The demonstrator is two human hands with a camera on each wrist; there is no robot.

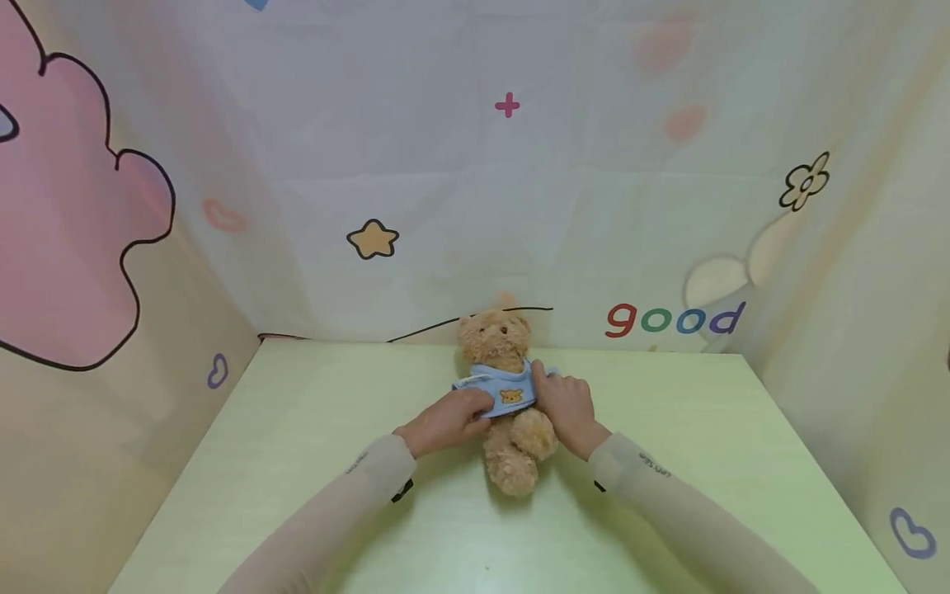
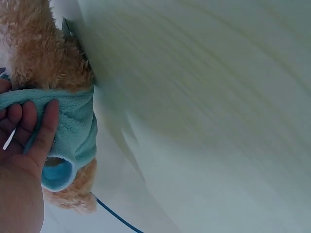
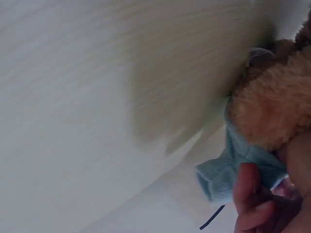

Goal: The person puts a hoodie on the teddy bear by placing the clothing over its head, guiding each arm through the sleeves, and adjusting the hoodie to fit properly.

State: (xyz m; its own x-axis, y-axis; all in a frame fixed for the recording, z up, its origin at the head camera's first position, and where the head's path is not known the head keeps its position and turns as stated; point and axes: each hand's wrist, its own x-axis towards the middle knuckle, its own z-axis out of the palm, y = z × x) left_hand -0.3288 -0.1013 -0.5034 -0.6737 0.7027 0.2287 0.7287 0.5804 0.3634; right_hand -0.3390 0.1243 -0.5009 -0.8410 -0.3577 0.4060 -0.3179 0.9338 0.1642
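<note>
A tan plush teddy bear (image 1: 496, 342) in a light blue shirt (image 1: 519, 378) sits near the back of the table, its head up against the backdrop and its legs toward the front. My left hand (image 1: 453, 417) grips the shirt's lower edge on the left side; in the left wrist view its fingers lie along the hem (image 2: 29, 93), close to an open sleeve (image 2: 59, 174). On the other side my right hand (image 1: 567, 404) holds the shirt, thumb up near the bear's chest. A shirt sleeve (image 3: 216, 179) sticks out past the fingers in the right wrist view.
The pale green table (image 1: 312, 495) runs to a printed cloth backdrop (image 1: 445, 165) with a star and the word "good". Cloth walls (image 1: 876, 346) also rise along both sides.
</note>
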